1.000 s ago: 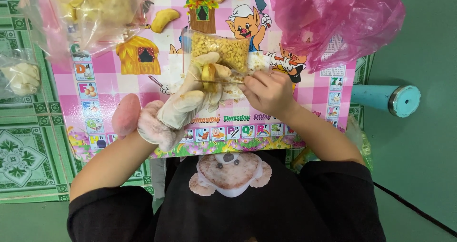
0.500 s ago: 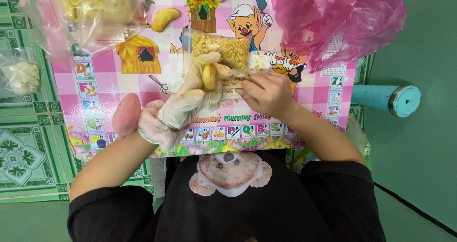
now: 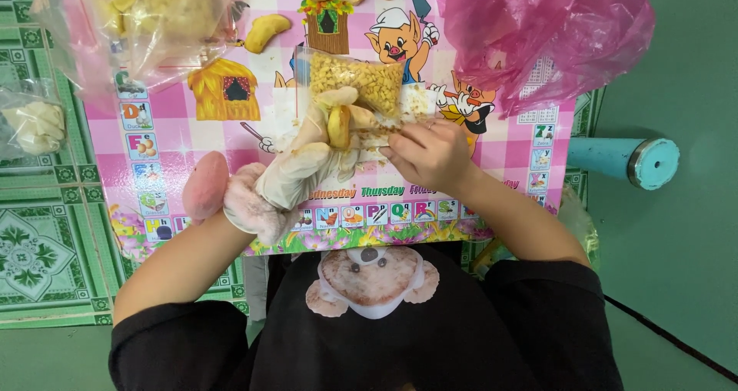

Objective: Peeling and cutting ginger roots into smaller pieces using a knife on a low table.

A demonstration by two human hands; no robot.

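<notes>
My left hand wears a thin clear glove and pinches a small curved yellow pastry between thumb and fingers. My bare right hand is closed beside it, fingertips at the pastry and at the lower edge of a clear bag of chopped yellow nuts. The bag lies on a pink cartoon-printed table, just beyond both hands. Crumbs are scattered around the bag's mouth. What the right fingers pinch is hidden.
A clear bag of yellow pastries sits at the back left, a loose pastry beside it, a crumpled pink plastic bag at back right. A small bag of dough lies on the green floor, a teal stool leg right.
My right hand has dropped slightly and pulled closer to the pastry in my left hand. The left hand has barely moved.
</notes>
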